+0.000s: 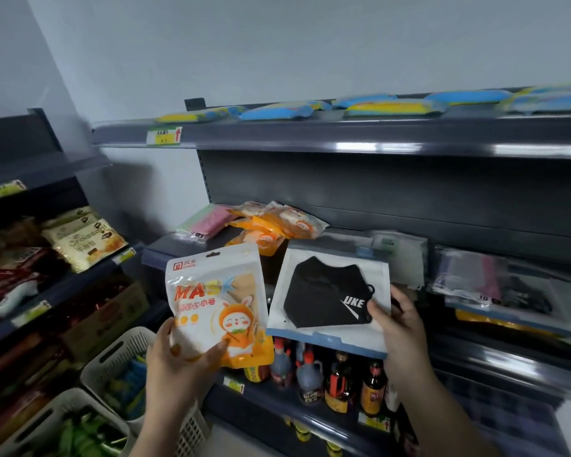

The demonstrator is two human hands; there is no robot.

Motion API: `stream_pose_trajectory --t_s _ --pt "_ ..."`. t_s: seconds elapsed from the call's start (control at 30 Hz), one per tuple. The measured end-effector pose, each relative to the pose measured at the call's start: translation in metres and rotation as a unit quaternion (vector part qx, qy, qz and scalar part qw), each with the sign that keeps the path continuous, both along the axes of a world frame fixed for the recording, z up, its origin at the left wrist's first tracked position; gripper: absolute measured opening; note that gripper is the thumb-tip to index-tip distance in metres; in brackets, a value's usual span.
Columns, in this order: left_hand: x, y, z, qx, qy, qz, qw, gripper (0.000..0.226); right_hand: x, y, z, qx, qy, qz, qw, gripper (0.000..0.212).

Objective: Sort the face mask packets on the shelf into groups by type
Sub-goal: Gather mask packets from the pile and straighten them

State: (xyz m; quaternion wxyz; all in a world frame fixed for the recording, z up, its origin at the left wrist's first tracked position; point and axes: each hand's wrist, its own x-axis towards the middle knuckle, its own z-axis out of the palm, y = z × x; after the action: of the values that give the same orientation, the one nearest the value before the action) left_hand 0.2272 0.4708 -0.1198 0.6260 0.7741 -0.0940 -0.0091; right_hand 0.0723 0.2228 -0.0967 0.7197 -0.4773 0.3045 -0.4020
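- The left hand (175,354) grips an orange-and-white children's mask packet (215,301) by its lower left corner: the thumb lies curled across the printed front near the rabbit picture, and the other fingers are hidden behind the packet.
- That packet stands nearly upright in the air, in front of the middle shelf (165,250), with the word "MASK" facing the camera.
- The right hand (399,328) pinches a clear packet holding a black mask (330,295) at its right edge; the thumb presses on the front beside the white lettering, and the remaining fingers are out of sight behind it.
- The black mask packet tilts a little, its lower edge over the dark bottles (340,380) that stand on the shelf below.
- The two held packets are just beside each other, with their near edges almost touching.
- On the middle shelf behind them lies a loose heap of orange mask packets (271,225), with a pink mask packet (208,221) to its left.
- To the right on the same shelf sit a pale packet (399,255) and a stack of clear mask packets (501,288).
- Blue-and-yellow packets (393,107) lie in a row on the top shelf.
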Motion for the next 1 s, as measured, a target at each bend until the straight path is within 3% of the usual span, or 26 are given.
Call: stream_pose_trajectory --t_s 0.2,0.37,0.57,0.8,1.0 --pt "0.022 -0.017 0.002 -0.005 -0.014 -0.027 1.0 0.097 0.025 -0.026 0.011 -0.045 0.014 -0.062 0.997 0.051" --pt "0.053 -0.036 0.008 -0.001 -0.025 -0.035 0.999 0.094 0.064 -0.07 0.011 -0.088 0.095 -0.106 0.986 0.063" --pt "0.099 -0.07 0.019 0.025 -0.043 -0.038 0.998 0.097 0.111 -0.12 0.008 -0.147 0.242 -0.125 0.951 0.061" --pt "0.14 -0.106 0.02 0.036 -0.069 -0.04 0.996 0.091 0.157 -0.153 -0.003 -0.176 0.334 -0.119 0.919 0.053" --pt "0.162 -0.117 0.023 0.027 -0.06 -0.045 0.997 0.103 0.177 -0.159 -0.008 -0.259 0.443 -0.066 0.856 0.052"
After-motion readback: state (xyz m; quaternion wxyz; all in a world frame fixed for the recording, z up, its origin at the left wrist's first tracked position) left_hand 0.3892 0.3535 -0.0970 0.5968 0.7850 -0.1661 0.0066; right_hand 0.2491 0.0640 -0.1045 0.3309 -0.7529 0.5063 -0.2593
